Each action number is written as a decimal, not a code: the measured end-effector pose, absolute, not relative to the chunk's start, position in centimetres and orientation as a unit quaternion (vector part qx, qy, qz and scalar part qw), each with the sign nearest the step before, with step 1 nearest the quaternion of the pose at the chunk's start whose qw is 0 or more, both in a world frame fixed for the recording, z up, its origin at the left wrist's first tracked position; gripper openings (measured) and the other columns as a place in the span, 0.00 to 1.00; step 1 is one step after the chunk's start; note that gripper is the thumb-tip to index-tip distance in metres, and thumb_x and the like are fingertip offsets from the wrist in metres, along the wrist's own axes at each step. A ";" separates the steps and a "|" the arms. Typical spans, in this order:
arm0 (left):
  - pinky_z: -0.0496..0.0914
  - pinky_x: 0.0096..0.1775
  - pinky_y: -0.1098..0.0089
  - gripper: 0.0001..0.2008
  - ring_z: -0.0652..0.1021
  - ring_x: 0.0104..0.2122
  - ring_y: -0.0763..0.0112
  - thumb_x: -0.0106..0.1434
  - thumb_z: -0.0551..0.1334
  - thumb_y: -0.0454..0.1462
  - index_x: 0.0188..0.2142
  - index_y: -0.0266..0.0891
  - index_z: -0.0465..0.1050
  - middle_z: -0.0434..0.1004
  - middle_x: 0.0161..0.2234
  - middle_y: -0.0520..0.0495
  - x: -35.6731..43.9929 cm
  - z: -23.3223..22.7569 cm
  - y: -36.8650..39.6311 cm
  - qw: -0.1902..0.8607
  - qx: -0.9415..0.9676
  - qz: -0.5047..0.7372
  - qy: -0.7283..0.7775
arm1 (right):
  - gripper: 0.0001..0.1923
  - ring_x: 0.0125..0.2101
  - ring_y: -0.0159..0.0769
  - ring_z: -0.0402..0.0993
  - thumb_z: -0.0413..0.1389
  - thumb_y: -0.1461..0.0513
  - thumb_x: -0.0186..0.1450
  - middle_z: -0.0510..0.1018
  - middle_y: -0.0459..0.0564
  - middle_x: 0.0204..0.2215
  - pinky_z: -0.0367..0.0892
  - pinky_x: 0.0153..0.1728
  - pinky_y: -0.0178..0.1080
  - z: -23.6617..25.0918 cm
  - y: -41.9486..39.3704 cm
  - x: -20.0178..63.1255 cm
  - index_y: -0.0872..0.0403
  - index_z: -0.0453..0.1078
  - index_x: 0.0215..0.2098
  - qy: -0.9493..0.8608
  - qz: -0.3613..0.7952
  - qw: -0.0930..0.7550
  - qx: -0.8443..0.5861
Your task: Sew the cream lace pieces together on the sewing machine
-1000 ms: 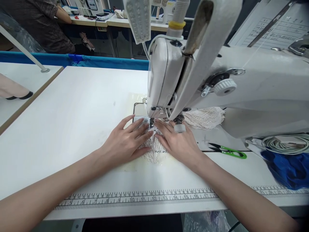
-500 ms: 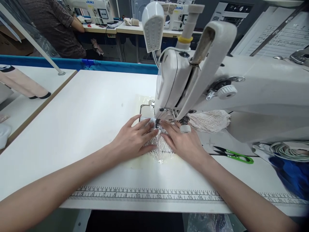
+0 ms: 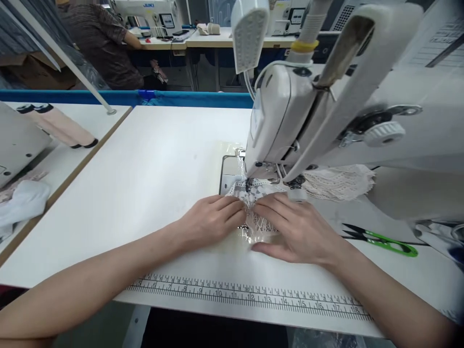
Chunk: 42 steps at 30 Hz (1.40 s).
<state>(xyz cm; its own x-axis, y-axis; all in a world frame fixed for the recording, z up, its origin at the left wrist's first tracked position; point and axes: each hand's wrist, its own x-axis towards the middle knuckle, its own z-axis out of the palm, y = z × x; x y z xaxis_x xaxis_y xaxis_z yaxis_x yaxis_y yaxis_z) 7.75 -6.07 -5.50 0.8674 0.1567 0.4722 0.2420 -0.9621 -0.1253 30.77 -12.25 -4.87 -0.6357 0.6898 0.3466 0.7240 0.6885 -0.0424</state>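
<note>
Since both sets of fingertips sit close to the presser foot (image 3: 248,184) just beyond them, a fingertip could be caught if either hand slid forward; the white lace (image 3: 264,223), lying beneath and between the fingers, might also pucker if the two hands pulled unevenly. On the left hand (image 3: 213,217), the fingers are bent and close together at the lace's edge (the thumb is hidden, so I cannot tell whether they pinch or merely press). On the right hand (image 3: 297,227), the fingers lie together over the lace, the thumb spread well apart from them, nearer the body.
</note>
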 end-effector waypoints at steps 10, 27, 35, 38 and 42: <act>0.78 0.41 0.62 0.14 0.78 0.46 0.58 0.67 0.57 0.30 0.51 0.28 0.71 0.78 0.49 0.39 7.9 -5.4 -6.3 0.115 -0.963 -0.218 -0.111 | 0.14 0.43 0.37 0.75 0.48 0.73 0.69 0.80 0.52 0.44 0.71 0.38 0.39 -5.2 -12.2 30.3 0.60 0.75 0.44 -0.892 -0.155 0.206 -0.371; 0.73 0.54 0.59 0.14 0.77 0.51 0.61 0.69 0.55 0.31 0.51 0.29 0.73 0.78 0.49 0.42 7.8 -5.8 -6.1 0.130 -0.962 -0.221 -0.098 | 0.15 0.43 0.37 0.77 0.48 0.73 0.68 0.81 0.51 0.42 0.74 0.35 0.38 -5.4 -12.1 30.2 0.60 0.76 0.42 -0.890 -0.152 0.233 -0.360; 0.71 0.56 0.56 0.14 0.77 0.51 0.60 0.68 0.56 0.32 0.51 0.28 0.73 0.79 0.48 0.40 8.0 -5.9 -5.6 0.124 -0.960 -0.221 -0.117 | 0.16 0.42 0.38 0.78 0.48 0.74 0.66 0.80 0.53 0.44 0.76 0.36 0.39 -5.6 -11.7 30.4 0.61 0.75 0.43 -0.888 -0.152 0.226 -0.371; 0.71 0.56 0.56 0.14 0.77 0.51 0.61 0.68 0.56 0.31 0.50 0.27 0.73 0.79 0.48 0.40 7.9 -6.0 -5.6 0.116 -0.961 -0.229 -0.105 | 0.18 0.43 0.38 0.78 0.46 0.75 0.65 0.79 0.54 0.45 0.76 0.39 0.40 -5.7 -11.6 30.4 0.61 0.75 0.45 -0.889 -0.156 0.219 -0.369; 0.71 0.56 0.58 0.14 0.78 0.50 0.61 0.68 0.56 0.30 0.50 0.27 0.73 0.79 0.48 0.40 7.6 -6.0 -5.7 0.108 -0.962 -0.231 -0.098 | 0.17 0.46 0.39 0.77 0.47 0.75 0.66 0.79 0.55 0.46 0.75 0.45 0.43 -5.9 -11.7 30.3 0.62 0.75 0.45 -0.891 -0.160 0.217 -0.366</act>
